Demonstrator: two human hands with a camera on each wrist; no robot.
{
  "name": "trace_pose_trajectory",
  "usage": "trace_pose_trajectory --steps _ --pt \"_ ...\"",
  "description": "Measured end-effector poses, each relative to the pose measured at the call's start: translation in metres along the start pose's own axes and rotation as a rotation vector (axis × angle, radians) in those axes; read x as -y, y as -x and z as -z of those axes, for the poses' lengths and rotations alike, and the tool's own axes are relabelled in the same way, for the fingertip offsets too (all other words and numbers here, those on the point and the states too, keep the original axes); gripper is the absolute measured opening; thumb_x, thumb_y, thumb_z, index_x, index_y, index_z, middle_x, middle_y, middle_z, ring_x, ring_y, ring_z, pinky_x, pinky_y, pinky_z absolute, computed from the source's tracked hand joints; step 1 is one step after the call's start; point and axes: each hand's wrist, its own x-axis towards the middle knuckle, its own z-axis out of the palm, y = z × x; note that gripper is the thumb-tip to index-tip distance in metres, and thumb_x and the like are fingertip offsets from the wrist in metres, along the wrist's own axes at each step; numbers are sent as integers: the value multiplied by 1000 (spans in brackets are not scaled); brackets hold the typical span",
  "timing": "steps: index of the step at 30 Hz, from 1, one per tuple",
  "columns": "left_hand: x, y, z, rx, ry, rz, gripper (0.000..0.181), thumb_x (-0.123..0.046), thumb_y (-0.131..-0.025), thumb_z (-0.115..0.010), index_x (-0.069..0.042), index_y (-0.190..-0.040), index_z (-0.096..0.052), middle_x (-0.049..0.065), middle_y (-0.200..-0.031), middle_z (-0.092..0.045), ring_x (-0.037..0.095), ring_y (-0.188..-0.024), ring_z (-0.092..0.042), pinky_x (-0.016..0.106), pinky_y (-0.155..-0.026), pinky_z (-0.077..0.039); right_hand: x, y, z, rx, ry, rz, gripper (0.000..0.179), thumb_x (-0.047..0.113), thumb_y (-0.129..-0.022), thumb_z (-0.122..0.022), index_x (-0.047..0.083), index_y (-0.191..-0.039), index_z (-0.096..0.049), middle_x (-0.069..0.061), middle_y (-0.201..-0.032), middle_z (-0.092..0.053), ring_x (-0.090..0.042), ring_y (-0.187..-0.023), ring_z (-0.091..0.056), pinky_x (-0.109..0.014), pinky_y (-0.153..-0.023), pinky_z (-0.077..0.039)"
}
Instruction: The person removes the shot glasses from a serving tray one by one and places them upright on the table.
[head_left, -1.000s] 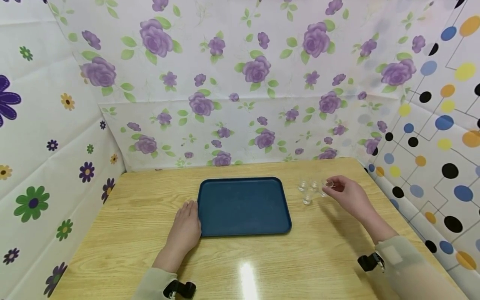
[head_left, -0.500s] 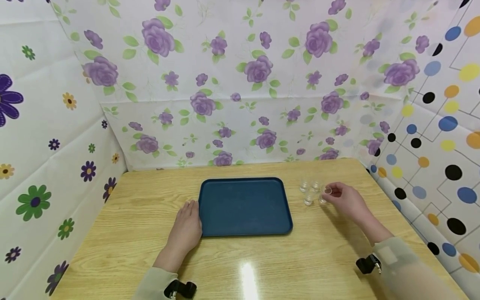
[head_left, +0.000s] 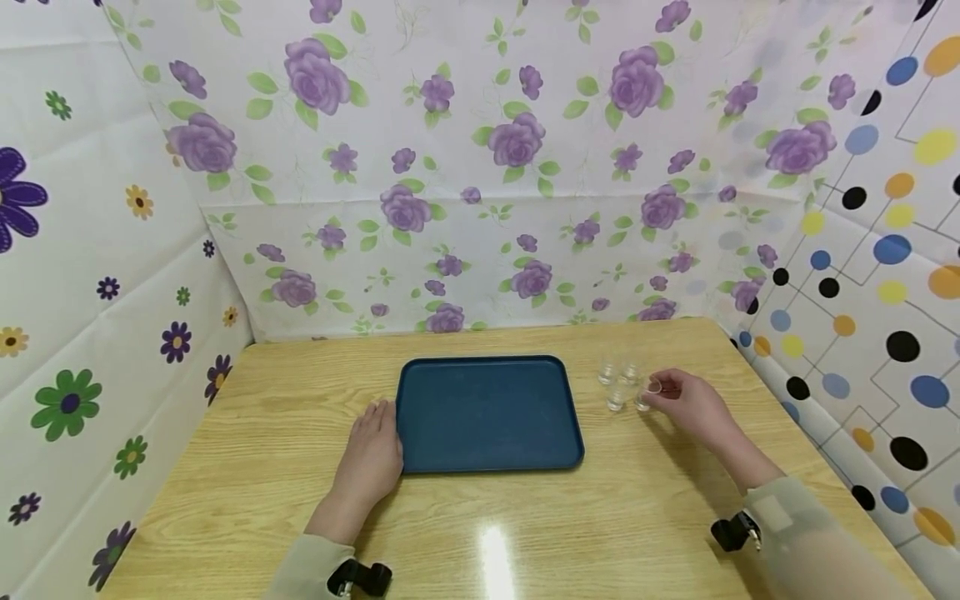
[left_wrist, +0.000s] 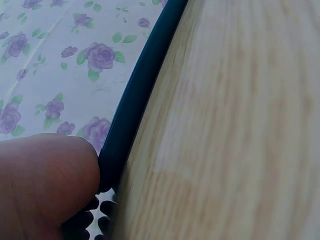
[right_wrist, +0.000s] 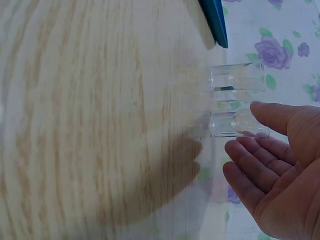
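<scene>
A small clear shot glass (head_left: 642, 402) stands at the right of the table, its rim between the thumb and fingers of my right hand (head_left: 693, 406). In the right wrist view, thumb and fingers pinch the upper part of this shot glass (right_wrist: 225, 125), and its base is at the tabletop. Several like it are grouped just left, among them a front shot glass (head_left: 616, 400) and a back-left shot glass (head_left: 606, 375). My left hand (head_left: 372, 450) lies with straight fingers along the left edge of a dark blue rectangular tray (head_left: 487, 467), touching it.
The wooden table (head_left: 570, 533) carries the tray at its middle, with the glasses between tray and right hand. A flowered cloth (head_left: 465, 250) hangs behind the table's back edge. Patterned cloths stand at the left and right sides.
My right hand has come slightly toward the front and left with the shot glass, which is now lower, beside the front glass. The left hand and tray have stayed put.
</scene>
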Motion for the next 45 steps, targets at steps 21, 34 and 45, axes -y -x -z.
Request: trace_pose_trajectory --steps 21,34,45 --pt "2 -6 8 27 -81 -40 54 -3 -112 -51 16 -161 -41 36 -169 -38 52 -160 -30 66 -131 -26 61 15 -19 -150 179 220 68 35 -111 -71 0 -164 -48 -29 -160 -53 -53 -139 -57 -71 -105 -52" --pt "4 -3 14 67 -108 -35 55 -3 -111 -54 17 -161 -41 36 -170 -36 52 -162 -28 65 -132 -25 109 7 -63 -104 224 329 67 36 -109 -73 6 -164 -51 -22 -161 -56 -45 -137 -63 -64 -100 -59" --pt "3 6 15 63 -106 -27 55 -3 -111 -53 17 -161 -40 35 -170 -36 51 -161 -29 65 -132 -24 124 3 -81 -76 197 364 69 40 -109 -72 5 -165 -51 -21 -162 -55 -44 -138 -63 -64 -103 -59"
